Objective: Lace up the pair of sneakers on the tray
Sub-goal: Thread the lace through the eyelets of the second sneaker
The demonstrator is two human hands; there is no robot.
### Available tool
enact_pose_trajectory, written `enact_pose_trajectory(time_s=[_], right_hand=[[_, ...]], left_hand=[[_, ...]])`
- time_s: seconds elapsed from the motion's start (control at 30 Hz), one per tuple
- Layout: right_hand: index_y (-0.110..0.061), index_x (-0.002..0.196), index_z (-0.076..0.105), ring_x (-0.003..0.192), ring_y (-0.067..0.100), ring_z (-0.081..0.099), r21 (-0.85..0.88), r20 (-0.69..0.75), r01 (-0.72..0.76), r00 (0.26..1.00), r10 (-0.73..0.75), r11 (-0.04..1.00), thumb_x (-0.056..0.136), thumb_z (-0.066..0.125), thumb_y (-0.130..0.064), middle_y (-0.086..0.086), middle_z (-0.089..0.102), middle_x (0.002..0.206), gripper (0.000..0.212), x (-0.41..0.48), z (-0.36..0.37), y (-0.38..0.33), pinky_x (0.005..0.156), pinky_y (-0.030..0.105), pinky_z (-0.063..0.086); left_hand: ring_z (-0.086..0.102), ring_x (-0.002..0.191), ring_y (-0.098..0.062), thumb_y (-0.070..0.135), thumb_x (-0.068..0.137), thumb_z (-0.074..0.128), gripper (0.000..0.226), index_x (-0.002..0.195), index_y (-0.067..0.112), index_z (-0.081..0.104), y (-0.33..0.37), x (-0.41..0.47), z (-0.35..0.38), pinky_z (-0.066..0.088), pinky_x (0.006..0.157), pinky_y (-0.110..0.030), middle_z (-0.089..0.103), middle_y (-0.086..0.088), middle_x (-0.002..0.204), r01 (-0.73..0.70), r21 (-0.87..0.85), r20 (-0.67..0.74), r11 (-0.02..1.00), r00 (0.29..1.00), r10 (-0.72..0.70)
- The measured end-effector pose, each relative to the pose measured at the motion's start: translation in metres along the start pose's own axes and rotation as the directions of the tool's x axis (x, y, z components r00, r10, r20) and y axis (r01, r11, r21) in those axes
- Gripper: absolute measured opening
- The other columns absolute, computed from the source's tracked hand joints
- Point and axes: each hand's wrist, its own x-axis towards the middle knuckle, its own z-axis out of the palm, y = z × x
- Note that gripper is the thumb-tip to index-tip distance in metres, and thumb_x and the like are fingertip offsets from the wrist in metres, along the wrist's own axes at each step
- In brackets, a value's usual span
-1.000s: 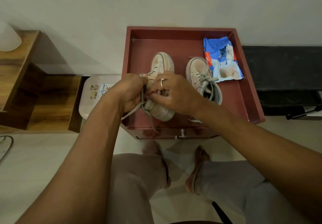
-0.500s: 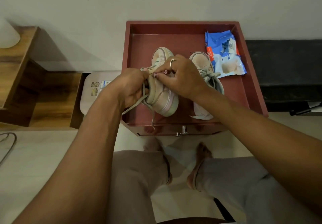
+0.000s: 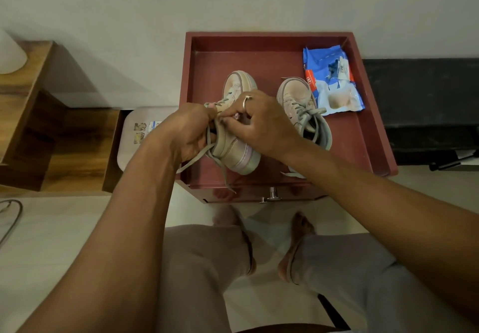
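Two pale pink sneakers with grey laces sit on a dark red tray. The left sneaker is tipped onto its side, its sole toward the right. My left hand grips its upper near the eyelets, and two loose ends of the grey lace hang below that hand. My right hand, with a ring, pinches the lace at the eyelets; the fingertips of both hands meet there. The right sneaker stands upright with its lace threaded and loose.
A blue and white packet lies at the tray's back right. The tray tops a red drawer unit with a metal knob. A white stool and wooden shelves stand left, a dark bench right. My legs and feet are below.
The left sneaker has been lifted and rolled onto its side. Both hands moved up along it toward the toe, still working the lace. The right sneaker has not moved.
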Motion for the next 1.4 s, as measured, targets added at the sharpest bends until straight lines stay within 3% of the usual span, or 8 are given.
enact_pose_trajectory(time_s=[0.13, 0.23, 0.43, 0.57, 0.73, 0.93, 1.13, 1.4], right_hand=[[-0.011, 0.084, 0.078, 0.083, 0.013, 0.064, 0.119, 0.122, 0.058, 0.99, -0.072, 0.991, 0.082, 0.076, -0.014, -0.002, 0.073, 0.083, 0.004, -0.001, -0.004, -0.003, 0.078, 0.031, 0.052], [-0.01, 0.077, 0.076, 0.075, 0.012, 0.065, 0.104, 0.2, -0.016, 0.98, -0.005, 0.994, 0.079, 0.08, -0.015, -0.003, 0.07, 0.076, 0.007, 0.0, -0.015, 0.008, 0.069, 0.031, 0.054], [-0.014, 0.09, 0.08, 0.083, 0.002, 0.069, 0.123, 0.0, -0.18, 0.983, 0.181, 0.976, 0.085, 0.073, -0.019, -0.011, 0.075, 0.087, 0.01, 0.007, -0.013, 0.018, 0.076, 0.027, 0.058], [-0.019, 0.097, 0.081, 0.088, 0.001, 0.066, 0.036, 0.098, -0.125, 0.988, 0.121, 0.992, 0.087, 0.073, -0.023, -0.01, 0.075, 0.093, 0.013, 0.006, -0.003, 0.016, 0.08, 0.019, 0.053], [-0.017, 0.084, 0.079, 0.077, 0.007, 0.062, -0.263, -0.068, -0.196, 0.98, 0.185, 0.945, 0.086, 0.067, -0.029, -0.01, 0.073, 0.083, 0.017, 0.007, -0.002, 0.021, 0.07, 0.036, 0.056], [-0.014, 0.088, 0.08, 0.075, 0.012, 0.07, 0.112, 0.312, -0.141, 0.945, 0.1, 0.984, 0.083, 0.075, -0.017, -0.004, 0.075, 0.082, 0.007, 0.005, -0.018, 0.005, 0.071, 0.03, 0.057], [-0.014, 0.091, 0.079, 0.084, 0.004, 0.069, 0.163, -0.005, -0.092, 0.996, 0.094, 0.982, 0.085, 0.073, -0.017, -0.011, 0.074, 0.089, 0.009, 0.014, -0.032, -0.005, 0.076, 0.026, 0.057], [-0.009, 0.094, 0.078, 0.082, 0.013, 0.065, 0.029, -0.166, 0.186, 0.97, -0.179, 0.982, 0.088, 0.074, -0.016, -0.001, 0.071, 0.089, 0.01, -0.001, -0.03, -0.022, 0.074, 0.032, 0.054]], left_hand=[[0.063, 0.082, -0.02, 0.017, 0.105, 0.038, 0.03, 0.115, 0.0, 0.06, -0.002, 0.001, -0.003, 0.053, 0.091, -0.035, 0.065, -0.015, 0.098, 0.031, -0.01, 0.025, 0.999, 0.999, -0.03], [0.068, 0.073, -0.019, 0.018, 0.105, 0.039, 0.029, 0.114, 0.001, 0.061, -0.001, 0.002, -0.003, 0.059, 0.071, -0.032, 0.069, -0.014, 0.091, 0.062, -0.013, 0.022, 0.998, 0.998, -0.062], [0.067, 0.071, -0.018, 0.013, 0.104, 0.038, 0.027, 0.108, 0.002, 0.062, 0.0, 0.0, -0.001, 0.06, 0.066, -0.029, 0.068, -0.01, 0.085, 0.163, 0.048, 0.097, 0.985, 0.981, -0.167], [0.066, 0.067, -0.018, 0.012, 0.104, 0.038, 0.026, 0.106, 0.002, 0.061, -0.001, 0.001, -0.004, 0.059, 0.06, -0.028, 0.066, -0.011, 0.085, 0.188, 0.063, 0.092, 0.98, 0.977, -0.193], [0.062, 0.072, -0.017, 0.014, 0.104, 0.039, 0.024, 0.105, 0.004, 0.061, -0.001, 0.003, 0.001, 0.056, 0.068, -0.029, 0.064, -0.009, 0.087, 0.181, 0.087, 0.08, 0.98, 0.979, -0.188], [0.062, 0.061, -0.018, 0.007, 0.101, 0.036, 0.029, 0.087, 0.005, 0.061, -0.002, 0.004, -0.002, 0.054, 0.058, -0.027, 0.065, -0.009, 0.073, 0.062, 0.116, -0.066, 0.991, 0.996, -0.055], [0.07, 0.071, -0.022, 0.012, 0.096, 0.038, 0.031, 0.089, 0.01, 0.069, 0.004, 0.008, -0.005, 0.058, 0.06, -0.027, 0.073, -0.006, 0.084, -0.021, -0.122, -0.246, 0.992, 0.969, -0.01], [0.071, 0.092, -0.032, 0.029, 0.098, 0.052, 0.043, 0.135, 0.006, 0.056, 0.013, 0.004, -0.009, 0.059, 0.066, -0.045, 0.066, -0.014, 0.124, -0.008, -0.492, 0.033, 0.871, 0.999, 0.028]])
